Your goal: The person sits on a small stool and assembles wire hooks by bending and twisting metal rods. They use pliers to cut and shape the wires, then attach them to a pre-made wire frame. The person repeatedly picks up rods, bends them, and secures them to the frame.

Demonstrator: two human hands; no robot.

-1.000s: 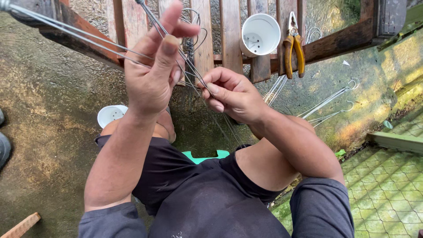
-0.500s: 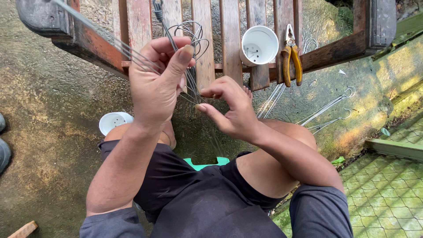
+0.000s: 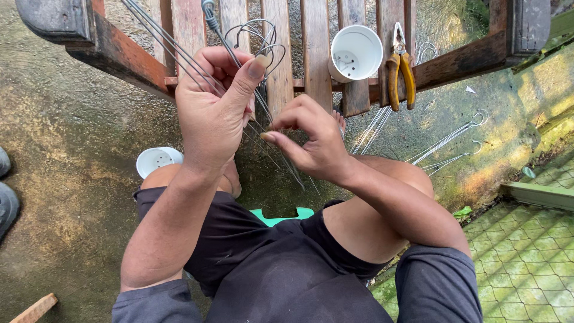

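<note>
My left hand [image 3: 215, 107] is raised and closed around a bundle of thin grey wires [image 3: 239, 42] whose upper ends curl into hooks. The wires run down past the palm toward the ground. My right hand [image 3: 311, 140] sits just right of the bundle, fingers pinched together on the lower part of the wires. Both hands are in front of a slatted wooden bench [image 3: 317, 48]. I am seated, with dark shorts and bare knees below the hands.
A white plastic pot [image 3: 356, 54] and yellow-handled pliers [image 3: 400, 69] lie on the bench. More hooked wires [image 3: 448, 143] rest on the concrete at right. Another white pot [image 3: 156, 160] lies by my left knee. Dark shoes [image 3: 6, 191] are at the left edge.
The left hand has lowered slightly and turned, with its thumb now pressed up on the wire bundle. The right hand has shifted down and closed its fingers on the lower wires.
</note>
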